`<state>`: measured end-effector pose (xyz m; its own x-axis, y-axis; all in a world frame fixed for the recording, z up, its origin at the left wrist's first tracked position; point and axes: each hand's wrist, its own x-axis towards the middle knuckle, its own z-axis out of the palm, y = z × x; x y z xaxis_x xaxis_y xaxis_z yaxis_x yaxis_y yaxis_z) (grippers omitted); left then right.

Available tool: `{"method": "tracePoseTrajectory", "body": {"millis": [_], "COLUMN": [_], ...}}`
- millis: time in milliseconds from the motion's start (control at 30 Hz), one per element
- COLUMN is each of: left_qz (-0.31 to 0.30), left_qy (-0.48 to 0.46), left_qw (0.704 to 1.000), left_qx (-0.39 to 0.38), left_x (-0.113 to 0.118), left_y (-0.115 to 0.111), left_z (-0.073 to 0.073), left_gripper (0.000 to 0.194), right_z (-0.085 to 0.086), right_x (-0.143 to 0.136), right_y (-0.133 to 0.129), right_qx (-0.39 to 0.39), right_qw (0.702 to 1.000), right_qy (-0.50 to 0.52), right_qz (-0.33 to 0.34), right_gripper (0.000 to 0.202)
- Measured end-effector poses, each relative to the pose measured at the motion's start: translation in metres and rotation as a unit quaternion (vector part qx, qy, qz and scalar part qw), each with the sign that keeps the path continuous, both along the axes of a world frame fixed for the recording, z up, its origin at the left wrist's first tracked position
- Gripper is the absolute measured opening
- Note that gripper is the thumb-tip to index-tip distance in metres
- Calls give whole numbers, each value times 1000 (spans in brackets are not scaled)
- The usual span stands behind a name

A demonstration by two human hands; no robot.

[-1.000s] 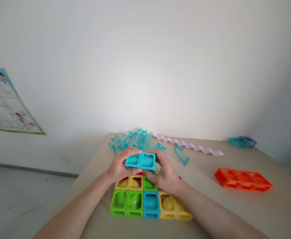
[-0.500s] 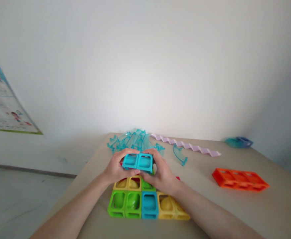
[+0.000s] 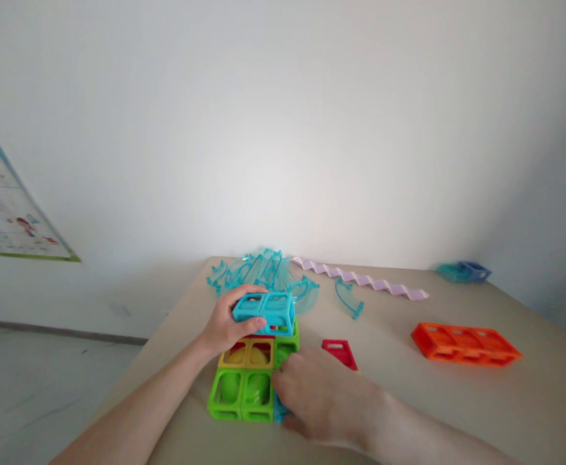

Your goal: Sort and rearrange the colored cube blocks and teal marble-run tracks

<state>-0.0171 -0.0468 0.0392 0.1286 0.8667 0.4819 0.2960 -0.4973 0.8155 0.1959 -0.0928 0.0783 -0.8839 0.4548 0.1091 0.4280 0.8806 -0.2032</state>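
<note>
A pair of joined light blue cube blocks (image 3: 276,316) is held up in my left hand (image 3: 227,323), thumb in front and fingers behind. My right hand (image 3: 319,394) has its fingers curled down over a blue cube block (image 3: 279,408) in the front row, and only a sliver of that block shows. Left of it sit two green cube blocks (image 3: 241,394) with rounded shapes inside. Behind them are yellow cube blocks (image 3: 247,354) and a green block (image 3: 287,349). A red block (image 3: 340,353) lies past my right hand, which hides the yellow blocks at the row's right end.
Clear teal curved pieces (image 3: 263,271) are heaped at the table's back edge, with a single curved piece (image 3: 349,298) apart from them. A lilac zigzag strip (image 3: 360,279) runs along the back. Orange joined blocks (image 3: 466,344) lie right; a dark blue block (image 3: 474,271) sits far right.
My right hand has let go of the light blue pair and moved down to the front row. The left hand keeps the pair, now turned to show its side. The red block has come into view.
</note>
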Motion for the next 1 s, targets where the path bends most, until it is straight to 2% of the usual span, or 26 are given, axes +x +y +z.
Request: {"method": "tracePoseTrajectory", "body": {"millis": [100,300,467,800,833,900,933,1000], "left_qz": [-6,-8,-9,-11,-31,-124,-197,-351], "left_qy": [5,4,6,-34,-70,-174,-236,-272], "left_qw": [1000,1000,1000,999,997,974,943,867], "left_qx": [-15,-14,-13,-11,-20,-80,-126,-226], "left_x": [1,0,0,-1,-3,-8,-11,-16], "left_y": [0,3,2,-1,-1,-4,-7,-12], "left_z": [-1,-3,-1,-1,0,4,6,10], "left_gripper": [49,49,46,46,48,49,48,44], "right_z": [-5,-17,-26,-18,-19,-19,-20,-20], "right_x": [-4,2,2,2,2,2,1,0], "right_y": [6,17,20,22,22,22,22,22], "right_qx": [56,41,35,21,18,16,19,32], "right_qw": [995,993,992,994,994,995,995,995], "right_qy": [-61,-1,-7,-28,-27,-20,-17,-11], "right_qz": [49,113,123,108,106,100,96,91], "right_gripper": [14,10,13,15,15,15,16,15]}}
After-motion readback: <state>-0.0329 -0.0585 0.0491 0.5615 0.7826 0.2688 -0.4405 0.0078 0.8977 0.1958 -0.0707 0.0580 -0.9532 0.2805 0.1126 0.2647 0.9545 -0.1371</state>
